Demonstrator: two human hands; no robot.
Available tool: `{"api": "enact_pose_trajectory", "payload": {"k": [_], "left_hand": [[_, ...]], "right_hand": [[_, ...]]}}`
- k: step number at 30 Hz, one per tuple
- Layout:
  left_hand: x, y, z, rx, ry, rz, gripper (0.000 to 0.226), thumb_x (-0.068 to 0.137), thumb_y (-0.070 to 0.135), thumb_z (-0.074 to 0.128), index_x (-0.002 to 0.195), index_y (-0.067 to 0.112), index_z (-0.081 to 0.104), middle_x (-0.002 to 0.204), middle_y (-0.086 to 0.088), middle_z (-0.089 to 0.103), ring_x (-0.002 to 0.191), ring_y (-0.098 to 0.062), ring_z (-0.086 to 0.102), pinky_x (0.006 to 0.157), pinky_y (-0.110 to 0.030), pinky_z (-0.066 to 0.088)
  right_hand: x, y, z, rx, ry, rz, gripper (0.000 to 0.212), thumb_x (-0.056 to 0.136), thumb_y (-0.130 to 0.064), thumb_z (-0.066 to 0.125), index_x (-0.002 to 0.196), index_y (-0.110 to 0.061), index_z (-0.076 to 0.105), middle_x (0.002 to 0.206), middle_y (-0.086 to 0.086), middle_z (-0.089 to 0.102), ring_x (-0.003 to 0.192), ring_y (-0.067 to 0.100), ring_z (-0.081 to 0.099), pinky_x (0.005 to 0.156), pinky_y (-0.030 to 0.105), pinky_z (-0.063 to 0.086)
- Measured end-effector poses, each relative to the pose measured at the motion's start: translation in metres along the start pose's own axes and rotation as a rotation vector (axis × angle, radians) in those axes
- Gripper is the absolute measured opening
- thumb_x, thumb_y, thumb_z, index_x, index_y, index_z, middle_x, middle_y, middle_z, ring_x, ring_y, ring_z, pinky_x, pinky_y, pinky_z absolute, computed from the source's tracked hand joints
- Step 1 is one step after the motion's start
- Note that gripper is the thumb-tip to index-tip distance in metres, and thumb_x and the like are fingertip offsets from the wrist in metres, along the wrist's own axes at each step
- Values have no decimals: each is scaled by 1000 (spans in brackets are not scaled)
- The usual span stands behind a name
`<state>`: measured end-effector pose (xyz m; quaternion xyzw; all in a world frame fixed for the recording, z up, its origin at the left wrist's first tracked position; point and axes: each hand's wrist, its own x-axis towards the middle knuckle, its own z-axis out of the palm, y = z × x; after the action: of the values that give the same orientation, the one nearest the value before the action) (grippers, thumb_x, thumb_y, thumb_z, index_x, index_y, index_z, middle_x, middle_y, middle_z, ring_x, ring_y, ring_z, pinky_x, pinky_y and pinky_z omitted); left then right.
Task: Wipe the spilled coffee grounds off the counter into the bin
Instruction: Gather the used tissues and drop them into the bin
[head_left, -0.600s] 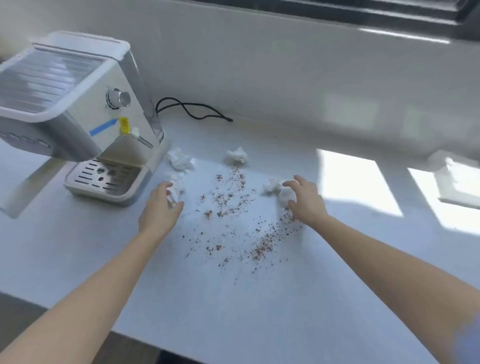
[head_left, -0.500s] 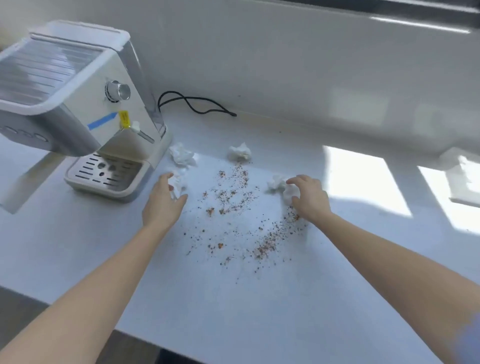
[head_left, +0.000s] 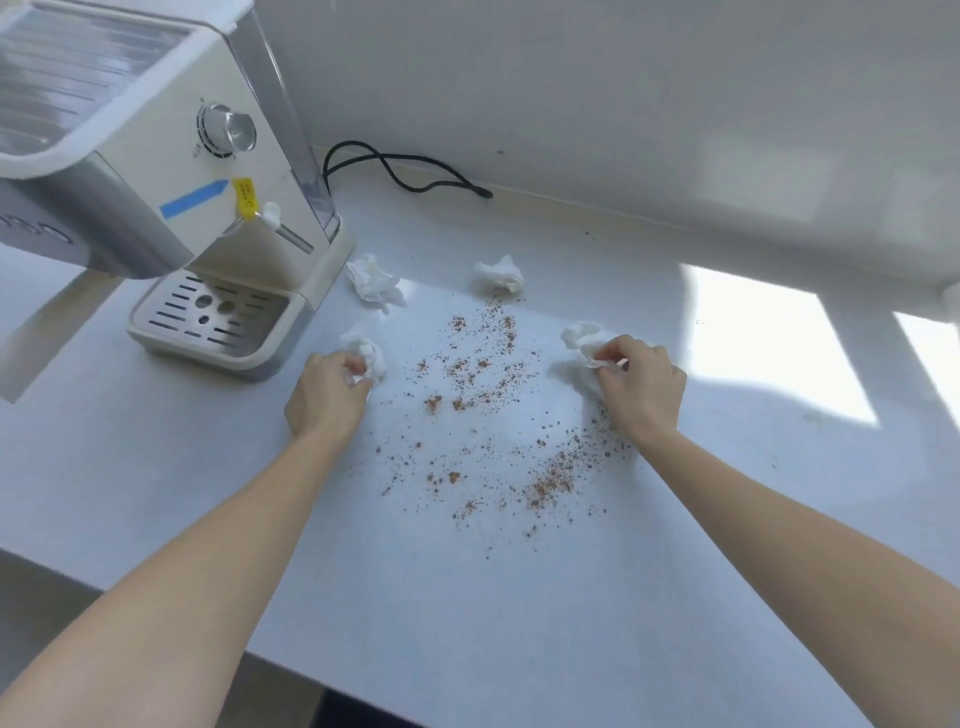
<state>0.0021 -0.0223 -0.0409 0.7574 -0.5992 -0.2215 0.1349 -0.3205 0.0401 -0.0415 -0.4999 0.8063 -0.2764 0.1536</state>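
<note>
1. White counter (head_left: 519, 623): carrying everything, sunlit toward the right edge. No bin in view, so no telling which edge to sweep toward.
2. Boxy coffee machine (head_left: 156, 156): at the far left corner, back to the wall, probably the source of the spill. At its foot a drip tray (head_left: 208, 317) facing the near edge, slotted grate on top, nothing visible in it.
3. Brown coffee grounds (head_left: 457, 402): scattered mid-counter between both hands, thickest toward the near right, not yet gathered.
4. Person's left hand (head_left: 324, 397): fingers curled round a crumpled tissue (head_left: 371, 353), just beside the tray's right corner, at the scatter's left fringe.
5. Person's right hand (head_left: 641, 387): pinching a second tissue (head_left: 584, 338) down onto the counter at the right fringe. Seemingly set either side to sweep inward.
6. Two loose tissues toward the far edge: one (head_left: 376, 283) just beside the machine, another (head_left: 498, 275) at the scatter's far tip. Spares or discards, cannot tell.
</note>
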Motion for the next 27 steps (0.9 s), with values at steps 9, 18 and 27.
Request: {"api": "enact_pose_trajectory", "payload": {"k": [9, 18, 27], "left_hand": [[-24, -8, -27, -159, 10, 162, 5, 87, 27, 58, 82, 28, 56, 99, 7, 65, 78, -20, 51, 63, -30, 37], [-46, 8, -79, -379, -285, 623, 15, 81, 30, 64, 90, 33, 53, 81, 15, 62, 61, -7, 49, 53, -26, 40], [-106, -3, -91, -328, -660, 880, 8, 77, 25, 67, 85, 27, 66, 76, 13, 62, 63, -11, 53, 64, -27, 44]], "right_hand": [[-60, -60, -11, 244, -17, 6, 6, 83, -25, 64, 82, -30, 61, 84, -14, 66, 74, 11, 60, 79, 40, 51], [-142, -121, -7, 401, 224, 275, 9, 83, -26, 66, 83, -26, 57, 82, -17, 60, 68, 1, 59, 63, 27, 51], [-267, -141, 3, 453, 367, 523, 16, 79, -25, 70, 76, -37, 61, 72, -16, 60, 65, 10, 63, 61, 25, 50]]}}
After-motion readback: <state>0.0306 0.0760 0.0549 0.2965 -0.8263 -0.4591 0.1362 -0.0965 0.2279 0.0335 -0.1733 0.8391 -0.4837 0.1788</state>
